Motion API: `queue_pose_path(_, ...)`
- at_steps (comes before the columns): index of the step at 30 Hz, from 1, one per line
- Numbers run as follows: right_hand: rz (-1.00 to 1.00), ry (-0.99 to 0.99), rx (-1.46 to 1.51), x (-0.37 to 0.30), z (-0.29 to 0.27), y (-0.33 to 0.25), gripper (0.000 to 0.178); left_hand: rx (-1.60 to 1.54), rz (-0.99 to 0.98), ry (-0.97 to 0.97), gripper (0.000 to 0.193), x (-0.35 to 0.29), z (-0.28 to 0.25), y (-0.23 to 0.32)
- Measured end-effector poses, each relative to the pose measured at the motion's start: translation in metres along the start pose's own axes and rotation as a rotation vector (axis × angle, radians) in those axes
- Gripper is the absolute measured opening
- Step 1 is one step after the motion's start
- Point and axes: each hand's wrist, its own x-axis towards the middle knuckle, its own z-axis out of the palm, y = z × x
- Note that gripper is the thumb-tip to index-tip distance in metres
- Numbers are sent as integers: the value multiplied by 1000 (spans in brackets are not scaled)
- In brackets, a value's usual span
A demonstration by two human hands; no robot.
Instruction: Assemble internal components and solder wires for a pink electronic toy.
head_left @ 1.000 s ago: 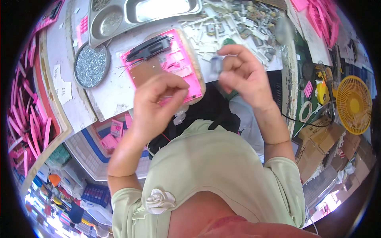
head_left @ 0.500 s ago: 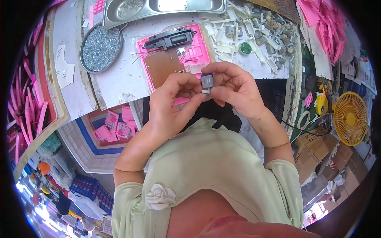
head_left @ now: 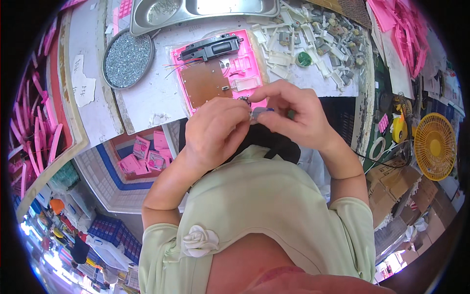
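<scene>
In front of my chest, both hands meet over the near edge of the work table. My right hand [head_left: 299, 117] pinches a small grey block with a blue end [head_left: 260, 112] between thumb and fingers. Close against its other end is my left hand [head_left: 215, 128], its fingers curled together; a small dark, shiny round bit [head_left: 244, 100] shows at its fingertips. What else the left fingers grip is hidden. Just beyond lies a pink plastic housing [head_left: 252, 54] carrying a brown circuit board [head_left: 201, 84], a black speaker bar [head_left: 210, 48] and thin wires.
A round dish of small metal screws [head_left: 128, 60] stands left of the housing, below a steel tray [head_left: 196, 20]. White plastic parts and grey blocks [head_left: 323, 44] are heaped to the right. Beneath the table, a crate [head_left: 115, 179] contains pink pieces. A yellow fan [head_left: 434, 146] is far right.
The grey block has been turned from upright to lying sideways, its blue end now toward my right hand. My left fingers have closed in over its other side.
</scene>
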Motion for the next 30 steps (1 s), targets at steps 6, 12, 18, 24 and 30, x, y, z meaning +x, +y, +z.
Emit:
queue_pose_path(6,-400,44,-229,6,2,9,39,-177,-157,-1,25,-3,-4,-2)
queue_pose_path(12,-607,70,-382,12,3,14,42,-39,-114,-29,23,-2,-4,-4)
queue_pose_path(18,-636,110,-432,12,-5,24,44,-113,-256,67,24,-4,-7,-10)
queue_pose_path(24,-568,180,-472,7,-19,26,40,201,-241,8,30,18,-4,-26)
queue_pose_path(30,-387,388,-403,13,-46,31,30,544,1,-98,28,31,12,-23)
